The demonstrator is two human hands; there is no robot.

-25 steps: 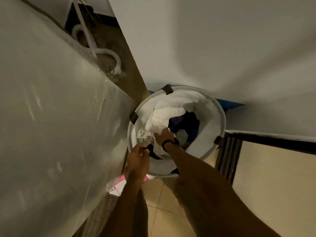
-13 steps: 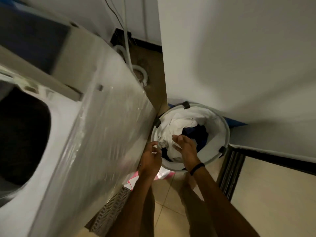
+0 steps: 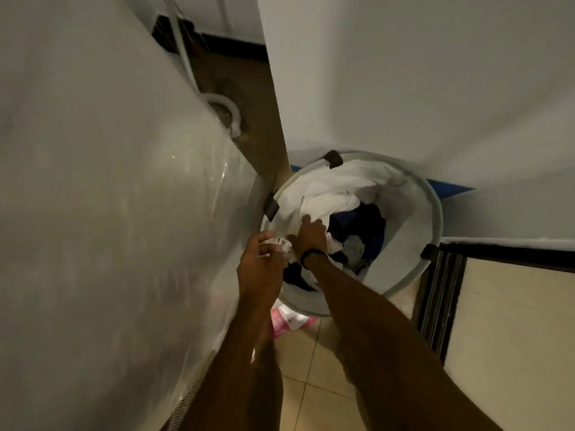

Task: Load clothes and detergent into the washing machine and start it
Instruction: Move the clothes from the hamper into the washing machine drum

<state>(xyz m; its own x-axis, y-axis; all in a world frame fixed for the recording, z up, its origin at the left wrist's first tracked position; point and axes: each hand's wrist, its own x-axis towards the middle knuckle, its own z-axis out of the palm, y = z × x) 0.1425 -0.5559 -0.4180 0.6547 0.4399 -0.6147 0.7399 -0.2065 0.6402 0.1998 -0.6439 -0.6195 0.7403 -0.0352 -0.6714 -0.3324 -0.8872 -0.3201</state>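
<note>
The film-wrapped washing machine (image 3: 124, 213) side fills the left, its edge just beside the basket (image 3: 401, 259) rim. The left hand (image 3: 261, 265) pinches a white fold of the clothes (image 3: 336, 194) at that rim. The right hand (image 3: 311, 236) curls its fingers into the pile inside. The wall (image 3: 404, 88) borders the basket's far side.

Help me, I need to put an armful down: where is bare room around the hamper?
Bare tiled floor shows in front of the hamper, between the forearms. The hamper's inner wall toward the black frame is bare too. Crowded: beside the washing machine, where the left hand and right hand touch the clothes above a pink packet.
</note>
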